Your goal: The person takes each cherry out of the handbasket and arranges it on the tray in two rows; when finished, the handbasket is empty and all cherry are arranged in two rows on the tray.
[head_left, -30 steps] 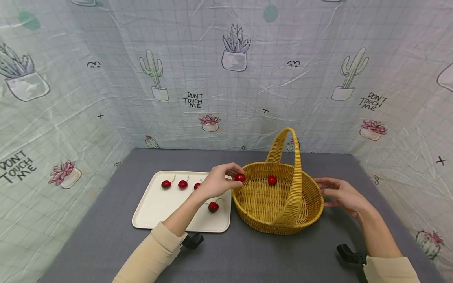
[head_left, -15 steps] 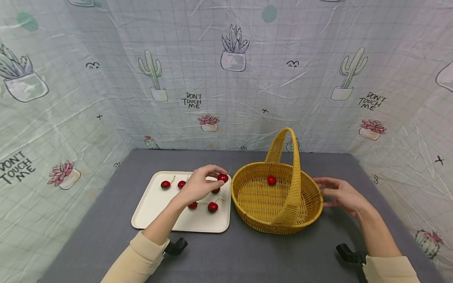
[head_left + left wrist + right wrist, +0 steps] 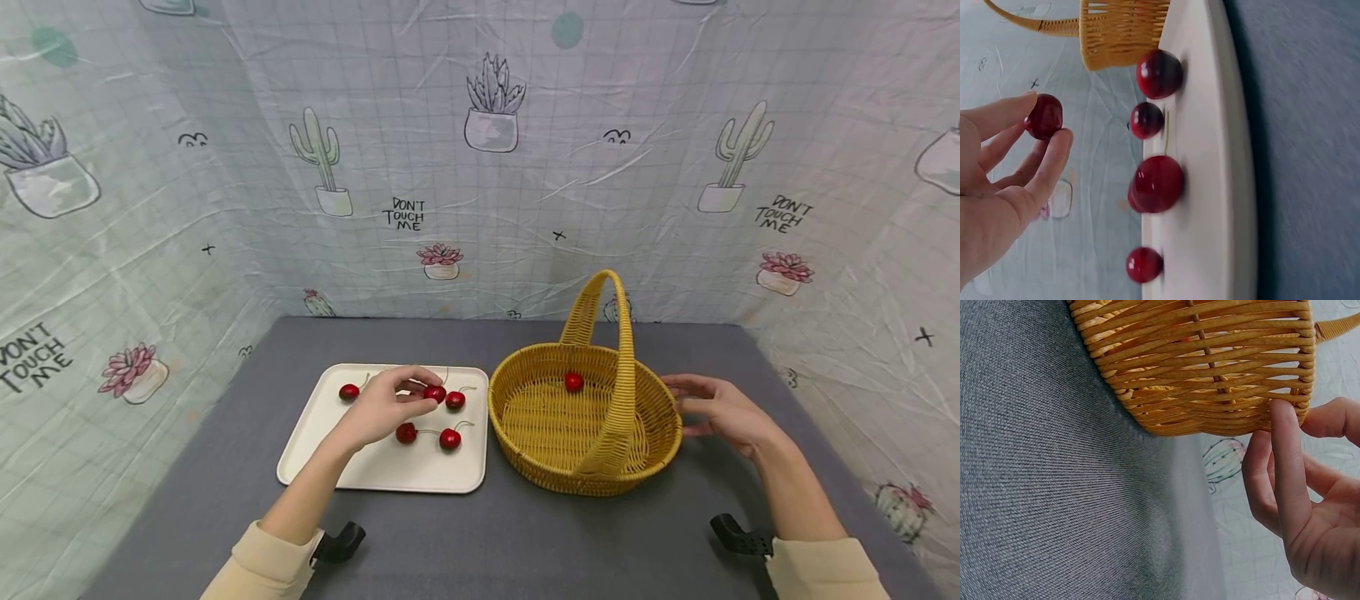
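Note:
My left hand (image 3: 381,407) pinches a red cherry (image 3: 434,394) between thumb and fingertips above the cream tray (image 3: 375,475). In the left wrist view that cherry (image 3: 1045,117) hangs clear of the several others. On the tray lie stemmed cherries, among them one at the far left (image 3: 348,392) and one at the near right (image 3: 450,439); my left hand hides part of the tray. A single cherry (image 3: 573,382) sits inside the yellow wicker basket (image 3: 555,425). Relaxed fingers of my right hand (image 3: 723,414) touch the basket's right side at the rim.
The basket's tall handle (image 3: 619,375) arches over its right half. Tray and basket stand nearly side by side on a grey tabletop (image 3: 525,542). Printed cloth (image 3: 555,183) encloses the back and both sides.
My left hand has carried the cherry leftward from the basket's left rim to above the tray, lowering it a little. My right hand has stayed at the basket's right side.

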The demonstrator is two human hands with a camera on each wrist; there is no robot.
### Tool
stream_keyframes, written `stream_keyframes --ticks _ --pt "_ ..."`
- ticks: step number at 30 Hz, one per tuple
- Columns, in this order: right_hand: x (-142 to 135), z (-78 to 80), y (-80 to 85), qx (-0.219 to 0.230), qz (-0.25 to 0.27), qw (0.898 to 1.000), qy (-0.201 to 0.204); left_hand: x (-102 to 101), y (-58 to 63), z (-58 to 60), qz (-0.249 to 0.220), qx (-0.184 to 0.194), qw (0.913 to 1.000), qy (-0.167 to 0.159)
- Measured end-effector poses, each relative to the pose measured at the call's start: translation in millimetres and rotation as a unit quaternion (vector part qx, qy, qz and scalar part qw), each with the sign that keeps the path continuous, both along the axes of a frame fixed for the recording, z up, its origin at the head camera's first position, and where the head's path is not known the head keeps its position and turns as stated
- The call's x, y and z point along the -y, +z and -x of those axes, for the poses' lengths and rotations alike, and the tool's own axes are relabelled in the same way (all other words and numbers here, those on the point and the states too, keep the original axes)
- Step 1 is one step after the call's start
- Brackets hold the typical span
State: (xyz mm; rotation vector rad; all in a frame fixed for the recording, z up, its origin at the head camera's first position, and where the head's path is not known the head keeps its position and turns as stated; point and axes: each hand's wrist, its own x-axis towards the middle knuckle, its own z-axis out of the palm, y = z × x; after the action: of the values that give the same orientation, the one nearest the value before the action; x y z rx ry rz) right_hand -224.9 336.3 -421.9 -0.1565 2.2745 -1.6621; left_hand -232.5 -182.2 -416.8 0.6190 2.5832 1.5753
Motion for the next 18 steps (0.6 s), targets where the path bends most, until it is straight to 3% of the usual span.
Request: stream_keyframes --ticks 18 --pt "1.0 -0.7 2.3 0.0 0.002 1.0 0.003 51.3 -3.4 -10.0 0.062 0.0 0.9981 0.0"
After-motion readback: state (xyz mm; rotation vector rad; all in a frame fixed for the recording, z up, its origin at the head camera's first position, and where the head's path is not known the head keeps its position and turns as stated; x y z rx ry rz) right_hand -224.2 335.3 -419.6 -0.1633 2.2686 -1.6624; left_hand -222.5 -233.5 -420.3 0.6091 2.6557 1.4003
